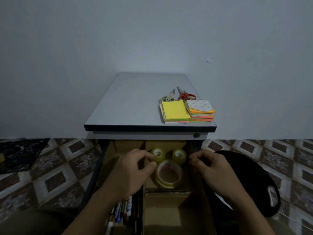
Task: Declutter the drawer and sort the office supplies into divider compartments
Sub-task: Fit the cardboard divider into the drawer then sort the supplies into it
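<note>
Lower centre: brown cardboard divider compartment (pixel 166 192), holding one large clear tape roll (pixel 169 175), a left small yellowish tape roll (pixel 158 155) and a right small yellowish tape roll (pixel 179 156). Our left hand (pixel 132 168), fingers curled, meets the left small roll; we cannot tell if it grips. Our right hand (pixel 208 165) curls by the compartment's right wall, hold unclear. We judge it best to nudge the rolls gently and keep the walls upright.

Glossy tape rolls (pixel 168 173), matt cardboard dividers (pixel 166 194)
</note>
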`<act>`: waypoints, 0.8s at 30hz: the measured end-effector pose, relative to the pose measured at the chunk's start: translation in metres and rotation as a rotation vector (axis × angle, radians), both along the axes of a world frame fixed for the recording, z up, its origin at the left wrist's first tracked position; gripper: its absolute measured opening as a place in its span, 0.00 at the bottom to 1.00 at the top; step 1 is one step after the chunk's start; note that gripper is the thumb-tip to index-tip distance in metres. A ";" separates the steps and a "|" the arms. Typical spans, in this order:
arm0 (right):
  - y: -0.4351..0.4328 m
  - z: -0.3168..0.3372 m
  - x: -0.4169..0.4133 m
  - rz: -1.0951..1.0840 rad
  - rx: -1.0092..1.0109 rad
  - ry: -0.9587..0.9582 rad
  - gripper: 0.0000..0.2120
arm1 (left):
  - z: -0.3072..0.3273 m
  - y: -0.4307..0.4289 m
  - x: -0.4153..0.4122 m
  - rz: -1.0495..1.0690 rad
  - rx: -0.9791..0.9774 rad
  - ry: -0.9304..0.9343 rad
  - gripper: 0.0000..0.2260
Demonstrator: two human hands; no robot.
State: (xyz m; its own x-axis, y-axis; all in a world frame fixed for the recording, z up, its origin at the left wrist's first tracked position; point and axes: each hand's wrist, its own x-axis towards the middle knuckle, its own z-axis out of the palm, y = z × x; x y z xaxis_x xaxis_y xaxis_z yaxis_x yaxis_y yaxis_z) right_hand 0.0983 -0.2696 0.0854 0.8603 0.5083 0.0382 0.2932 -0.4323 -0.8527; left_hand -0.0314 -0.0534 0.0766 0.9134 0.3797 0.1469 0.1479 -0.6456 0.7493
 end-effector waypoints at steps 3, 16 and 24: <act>0.009 0.015 -0.004 0.055 0.007 -0.067 0.06 | 0.025 0.006 -0.004 0.017 -0.047 -0.138 0.05; 0.060 0.138 0.089 0.036 0.034 -0.419 0.06 | 0.123 0.043 0.103 0.142 0.129 -0.217 0.09; 0.102 0.138 0.183 0.033 -0.312 -0.437 0.11 | 0.127 0.064 0.199 0.007 0.219 0.041 0.21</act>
State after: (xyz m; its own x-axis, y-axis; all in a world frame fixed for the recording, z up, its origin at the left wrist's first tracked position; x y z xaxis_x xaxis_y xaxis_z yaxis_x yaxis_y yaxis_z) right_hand 0.2812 -0.1680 0.2234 0.7815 0.5790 0.2323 0.6098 -0.6304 -0.4803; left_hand 0.1681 0.0103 0.2037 0.9177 0.3489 0.1898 0.1800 -0.7914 0.5842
